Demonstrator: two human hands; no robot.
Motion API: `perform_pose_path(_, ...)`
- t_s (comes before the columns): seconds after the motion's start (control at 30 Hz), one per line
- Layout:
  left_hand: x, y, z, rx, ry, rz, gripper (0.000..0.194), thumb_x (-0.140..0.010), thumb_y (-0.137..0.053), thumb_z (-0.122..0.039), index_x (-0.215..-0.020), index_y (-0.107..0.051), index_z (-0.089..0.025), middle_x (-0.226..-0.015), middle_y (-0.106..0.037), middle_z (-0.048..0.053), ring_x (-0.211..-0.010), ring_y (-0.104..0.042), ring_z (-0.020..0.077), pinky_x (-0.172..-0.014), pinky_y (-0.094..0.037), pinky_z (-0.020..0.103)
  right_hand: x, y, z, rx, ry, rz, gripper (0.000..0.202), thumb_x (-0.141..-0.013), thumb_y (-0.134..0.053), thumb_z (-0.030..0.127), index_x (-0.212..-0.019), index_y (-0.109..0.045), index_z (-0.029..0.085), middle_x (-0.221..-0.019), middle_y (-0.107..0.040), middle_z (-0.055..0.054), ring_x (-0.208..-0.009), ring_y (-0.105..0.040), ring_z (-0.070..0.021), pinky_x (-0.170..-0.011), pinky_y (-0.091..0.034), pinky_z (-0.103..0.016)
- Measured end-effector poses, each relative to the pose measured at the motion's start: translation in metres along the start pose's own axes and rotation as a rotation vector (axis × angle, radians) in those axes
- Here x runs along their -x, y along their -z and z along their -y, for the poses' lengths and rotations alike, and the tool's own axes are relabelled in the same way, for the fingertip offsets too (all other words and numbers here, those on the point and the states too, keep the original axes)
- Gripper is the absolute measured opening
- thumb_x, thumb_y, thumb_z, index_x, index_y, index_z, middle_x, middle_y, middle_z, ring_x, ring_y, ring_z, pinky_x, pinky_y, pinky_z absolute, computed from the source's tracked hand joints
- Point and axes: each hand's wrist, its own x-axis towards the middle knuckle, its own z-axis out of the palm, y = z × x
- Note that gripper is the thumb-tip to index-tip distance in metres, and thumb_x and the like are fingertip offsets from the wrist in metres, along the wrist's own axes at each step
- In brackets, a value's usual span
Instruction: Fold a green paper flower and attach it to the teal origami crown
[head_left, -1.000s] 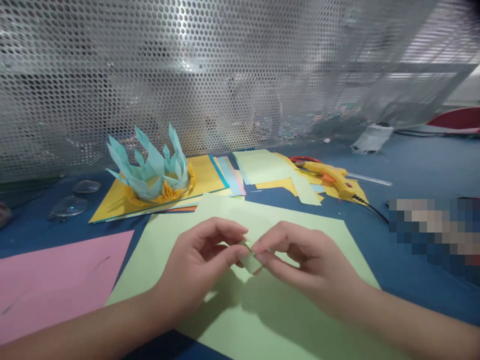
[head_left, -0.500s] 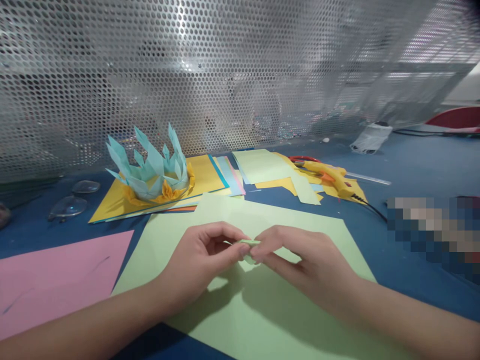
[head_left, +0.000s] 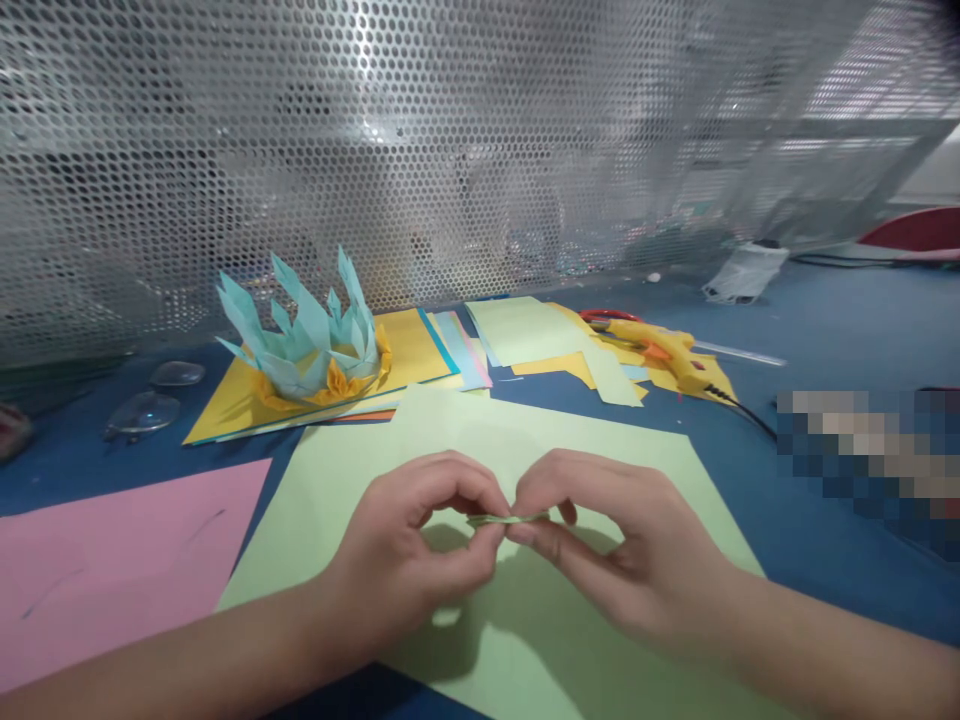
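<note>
Between my two hands is a small folded piece of light green paper (head_left: 484,520), seen nearly edge-on as a thin strip. The thumb and fingertips of my left hand (head_left: 424,530) pinch it near its middle. Right beside them, my right hand (head_left: 619,530) pinches it too, fingertips almost touching the left ones. Part of the folded paper is hidden behind the fingers. Both hands hover over a large light green paper sheet (head_left: 592,420), which catches their shadows.
A light blue paper crown (head_left: 300,335) with orange trim stands on yellow sheets (head_left: 412,345) behind. A yellow glue gun (head_left: 664,350) lies on paper scraps (head_left: 517,330). Left are eyeglasses (head_left: 146,412) and a pink sheet (head_left: 135,550). A perforated metal screen (head_left: 450,150) rises at the back.
Both hands have shifted slightly, and the folded paper has turned to show its thin edge. It sits a little lower, with more of it showing to either side of the fingertips.
</note>
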Motion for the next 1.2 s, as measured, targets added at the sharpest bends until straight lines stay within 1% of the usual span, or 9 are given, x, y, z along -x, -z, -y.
perform_pose_path(0.17,0.001,-0.001,0.002,0.006,-0.039,-0.032,0.015,-0.074,-0.066,-0.004,-0.07,-0.068,-0.018,-0.077,-0.069,0.0,-0.071,-0.064,0.0104,-0.068,-0.048,0.02,0.002,0.001,-0.001,0.006,-0.03,0.024,0.015,-0.085,-0.053,0.007,-0.075,-0.054,0.018,-0.069,-0.058,-0.002,-0.062,-0.054,-0.0116,-0.055,-0.044,-0.022)
perform_pose_path(0.33,-0.002,-0.001,0.005,0.073,0.003,-0.027,0.013,-0.077,-0.067,-0.008,-0.07,-0.071,-0.018,-0.078,-0.07,0.001,-0.072,-0.066,0.0117,-0.066,-0.051,0.02,-0.001,0.003,-0.004,0.069,-0.021,-0.002,0.015,-0.085,-0.051,0.005,-0.078,-0.052,0.018,-0.068,-0.057,0.001,-0.059,-0.051,-0.0091,-0.053,-0.042,-0.019)
perform_pose_path(0.53,-0.003,0.003,-0.001,0.169,0.087,0.019,0.021,-0.078,-0.067,-0.011,-0.06,-0.069,-0.019,-0.076,-0.071,-0.001,-0.069,-0.063,0.01,-0.066,-0.05,0.018,-0.001,0.004,-0.005,0.104,0.091,0.004,0.02,-0.088,-0.049,0.004,-0.083,-0.053,0.022,-0.075,-0.057,0.001,-0.069,-0.056,-0.0109,-0.061,-0.046,-0.021)
perform_pose_path(0.63,-0.001,0.003,-0.004,0.227,0.13,0.014,0.017,-0.075,-0.071,-0.012,-0.06,-0.07,-0.02,-0.077,-0.07,-0.001,-0.069,-0.063,0.0104,-0.063,-0.05,0.018,0.0,0.004,-0.003,0.156,0.095,-0.123,0.018,-0.084,-0.061,0.01,-0.084,-0.05,0.024,-0.079,-0.056,0.001,-0.071,-0.057,-0.0126,-0.06,-0.047,-0.022)
perform_pose_path(0.7,-0.001,0.003,-0.003,0.262,0.16,-0.01,0.015,-0.074,-0.072,-0.013,-0.062,-0.071,-0.021,-0.079,-0.069,-0.001,-0.071,-0.064,0.0111,-0.062,-0.051,0.018,-0.001,0.004,0.0,0.217,0.074,-0.223,0.023,-0.079,-0.068,0.012,-0.081,-0.049,0.024,-0.076,-0.053,0.001,-0.067,-0.055,-0.0128,-0.055,-0.046,-0.022)
perform_pose_path(0.73,-0.002,0.003,-0.003,0.275,0.172,-0.025,0.015,-0.074,-0.073,-0.013,-0.062,-0.072,-0.022,-0.08,-0.069,0.0,-0.072,-0.064,0.0115,-0.062,-0.052,0.018,-0.001,0.003,0.002,0.234,0.068,-0.242,0.024,-0.077,-0.068,0.01,-0.078,-0.048,0.024,-0.073,-0.052,0.002,-0.064,-0.053,-0.012,-0.052,-0.044,-0.021)
perform_pose_path(0.87,-0.002,0.003,-0.002,0.283,0.202,-0.057,0.017,-0.075,-0.072,-0.012,-0.063,-0.073,-0.024,-0.089,-0.069,0.0,-0.083,-0.066,0.013,-0.068,-0.054,0.018,-0.002,-0.004,0.008,0.175,0.069,-0.212,0.025,-0.076,-0.061,0.003,-0.07,-0.046,0.022,-0.063,-0.05,0.005,-0.055,-0.049,-0.0076,-0.049,-0.04,-0.017)
perform_pose_path(1.0,0.0,0.002,-0.002,0.255,0.202,-0.084,0.018,-0.077,-0.071,-0.013,-0.065,-0.074,-0.026,-0.096,-0.069,0.0,-0.09,-0.065,0.0135,-0.072,-0.054,0.017,0.0,-0.008,0.01,0.153,-0.02,-0.167,0.021,-0.076,-0.059,0.006,-0.07,-0.046,0.021,-0.062,-0.049,0.005,-0.055,-0.05,-0.0077,-0.051,-0.041,-0.017)
perform_pose_path(1.2,0.0,0.0,-0.007,0.216,0.189,-0.115,0.016,-0.077,-0.07,-0.013,-0.068,-0.075,-0.026,-0.088,-0.067,-0.001,-0.082,-0.063,0.0115,-0.064,-0.052,0.013,0.004,-0.007,0.011,0.163,-0.067,-0.062,0.013,-0.081,-0.056,0.011,-0.079,-0.048,0.021,-0.069,-0.052,0.003,-0.059,-0.052,-0.009,-0.054,-0.044,-0.017)
